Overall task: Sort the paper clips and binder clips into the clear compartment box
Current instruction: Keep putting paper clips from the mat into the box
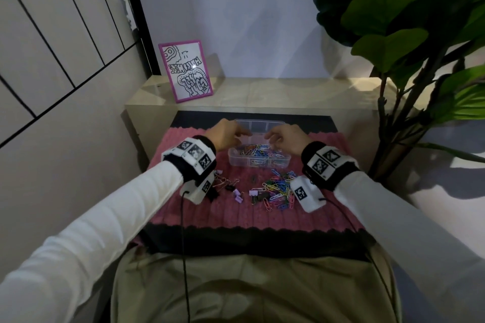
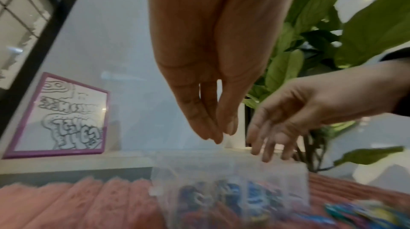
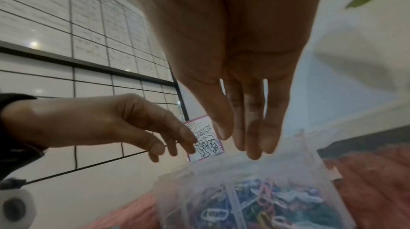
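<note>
Lying beneath both hands point(image 1: 258, 136): clear compartment box point(image 1: 258, 158).

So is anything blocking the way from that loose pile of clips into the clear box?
Nothing visible does. The loose paper clips lie on the pink mat just before the clear box, whose lid stands open. Both hands hover above it.

I wear long white sleeves point(image 1: 110, 220) and pale khaki trousers point(image 1: 252, 288). A black band circles each wrist, carrying white blocks point(image 1: 195, 156) printed with black-and-white square codes. A small white camera housing point(image 1: 305, 193) hangs under each wrist, and a thin black cable point(image 1: 183, 244) runs from it toward my lap. My left hand point(image 1: 225, 135) and right hand point(image 1: 286, 137) are bare.
</note>
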`<action>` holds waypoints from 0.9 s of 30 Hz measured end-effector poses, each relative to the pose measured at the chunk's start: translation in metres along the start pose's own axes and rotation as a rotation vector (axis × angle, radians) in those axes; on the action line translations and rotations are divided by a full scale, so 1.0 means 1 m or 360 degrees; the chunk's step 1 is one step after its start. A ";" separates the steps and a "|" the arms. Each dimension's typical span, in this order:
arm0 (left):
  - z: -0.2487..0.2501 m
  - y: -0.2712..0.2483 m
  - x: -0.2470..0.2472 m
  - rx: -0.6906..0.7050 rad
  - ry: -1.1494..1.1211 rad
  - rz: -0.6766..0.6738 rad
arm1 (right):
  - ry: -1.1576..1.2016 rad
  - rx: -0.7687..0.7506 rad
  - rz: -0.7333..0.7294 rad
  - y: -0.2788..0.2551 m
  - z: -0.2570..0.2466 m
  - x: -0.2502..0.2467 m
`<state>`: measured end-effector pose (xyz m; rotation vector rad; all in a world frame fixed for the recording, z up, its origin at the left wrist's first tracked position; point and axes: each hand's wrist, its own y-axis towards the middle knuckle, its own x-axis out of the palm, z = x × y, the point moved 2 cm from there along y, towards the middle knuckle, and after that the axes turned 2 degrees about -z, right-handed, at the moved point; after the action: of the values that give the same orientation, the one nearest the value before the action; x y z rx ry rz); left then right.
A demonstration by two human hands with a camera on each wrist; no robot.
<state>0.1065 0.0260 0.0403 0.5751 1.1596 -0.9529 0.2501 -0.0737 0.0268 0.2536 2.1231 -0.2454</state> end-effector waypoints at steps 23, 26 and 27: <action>0.022 -0.024 0.061 0.0127 -0.0092 -0.0555 | -0.0473 -0.0276 -0.0496 -0.033 -0.005 0.054; 0.016 -0.023 0.051 0.0111 -0.0279 -0.0400 | -0.0200 -0.0201 -0.0488 -0.031 -0.001 0.044; 0.014 -0.023 0.046 0.0085 -0.0348 -0.0356 | -0.0069 -0.0191 -0.0455 -0.032 0.001 0.039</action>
<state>0.0984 -0.0111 0.0034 0.3772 1.0176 -1.2103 0.2220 -0.1013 -0.0040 -0.1262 2.1185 -0.2855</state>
